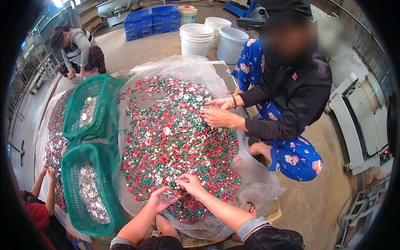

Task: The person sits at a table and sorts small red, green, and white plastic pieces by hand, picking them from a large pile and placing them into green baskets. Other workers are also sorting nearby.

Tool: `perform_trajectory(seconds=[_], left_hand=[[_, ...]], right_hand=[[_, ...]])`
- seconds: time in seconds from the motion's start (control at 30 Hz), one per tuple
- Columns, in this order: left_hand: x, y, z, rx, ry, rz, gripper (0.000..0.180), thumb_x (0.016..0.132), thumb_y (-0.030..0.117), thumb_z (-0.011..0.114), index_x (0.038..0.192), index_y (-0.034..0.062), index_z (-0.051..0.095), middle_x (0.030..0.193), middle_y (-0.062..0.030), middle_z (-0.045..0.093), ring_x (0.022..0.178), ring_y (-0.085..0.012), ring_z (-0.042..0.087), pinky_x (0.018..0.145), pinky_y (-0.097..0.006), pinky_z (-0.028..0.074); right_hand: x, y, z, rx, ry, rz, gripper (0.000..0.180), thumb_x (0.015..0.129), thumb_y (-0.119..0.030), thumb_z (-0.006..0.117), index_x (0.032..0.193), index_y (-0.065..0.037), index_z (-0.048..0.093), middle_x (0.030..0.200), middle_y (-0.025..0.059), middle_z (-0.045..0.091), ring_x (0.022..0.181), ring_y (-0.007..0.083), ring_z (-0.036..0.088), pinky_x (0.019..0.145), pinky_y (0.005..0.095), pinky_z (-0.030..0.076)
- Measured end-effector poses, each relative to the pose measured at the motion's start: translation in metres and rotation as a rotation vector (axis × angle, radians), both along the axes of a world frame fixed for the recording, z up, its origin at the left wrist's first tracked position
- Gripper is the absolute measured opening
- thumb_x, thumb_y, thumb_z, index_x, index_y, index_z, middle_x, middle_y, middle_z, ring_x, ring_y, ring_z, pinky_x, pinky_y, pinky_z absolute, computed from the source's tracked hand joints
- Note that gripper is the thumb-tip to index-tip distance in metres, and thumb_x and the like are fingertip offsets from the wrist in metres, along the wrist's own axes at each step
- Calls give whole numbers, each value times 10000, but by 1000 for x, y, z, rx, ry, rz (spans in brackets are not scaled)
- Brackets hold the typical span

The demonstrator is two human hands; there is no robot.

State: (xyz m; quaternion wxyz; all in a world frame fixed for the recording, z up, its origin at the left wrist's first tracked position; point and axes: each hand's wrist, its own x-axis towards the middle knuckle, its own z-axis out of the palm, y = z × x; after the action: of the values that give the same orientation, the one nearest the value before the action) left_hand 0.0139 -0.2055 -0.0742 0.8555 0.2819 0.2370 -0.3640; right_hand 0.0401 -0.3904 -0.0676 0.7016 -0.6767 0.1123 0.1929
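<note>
Green baskets (85, 196) at 9 o'clock, silver clips inside. Left hand (161, 199) at 6 o'clock, palm up, fingers cupped loosely round small silver clips (168, 196). Right hand (189, 182) just beside, fingertips pinched over pellets (175, 146), red and green, mid-frame on sheet (258, 187); what pinch holds, cannot tell. Co-worker's hands (216, 111) at 2 o'clock, picking in pile. White buckets (196, 39) at 12.
</note>
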Motion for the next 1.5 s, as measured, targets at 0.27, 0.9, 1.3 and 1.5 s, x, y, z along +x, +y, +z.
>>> perform_trajectory(seconds=[0.27,0.9,1.3,1.5], left_hand=[[-31,9,-30,-64,118,-163,228,851,304,545,898,84,583,795,-97,579,697,-259,558,657,-403,486],[-27,63,-23,60,29,313,158,864,179,568,989,90,531,888,-102,583,850,-256,596,765,-391,517],[43,126,-31,96,-12,465,247,887,271,542,960,36,513,846,-149,596,744,-323,617,679,-457,547],[198,219,139,75,-253,1121,852,857,572,449,1419,108,8,1419,-276,144,1217,-496,327,988,-585,310]], right_hand=[[0,-1,-8,-73,-22,16,182,814,-183,645,943,-56,629,740,5,600,600,66,522,492,210,403],[9,-23,-4,90,182,-33,68,852,-122,583,875,-58,582,592,-17,513,453,48,420,379,192,299],[9,-19,4,81,163,-47,88,853,-128,588,873,-43,584,590,-19,507,447,44,423,373,190,312],[14,-25,12,22,171,-68,108,851,-135,589,902,-41,580,599,-24,506,465,44,430,384,188,316]])
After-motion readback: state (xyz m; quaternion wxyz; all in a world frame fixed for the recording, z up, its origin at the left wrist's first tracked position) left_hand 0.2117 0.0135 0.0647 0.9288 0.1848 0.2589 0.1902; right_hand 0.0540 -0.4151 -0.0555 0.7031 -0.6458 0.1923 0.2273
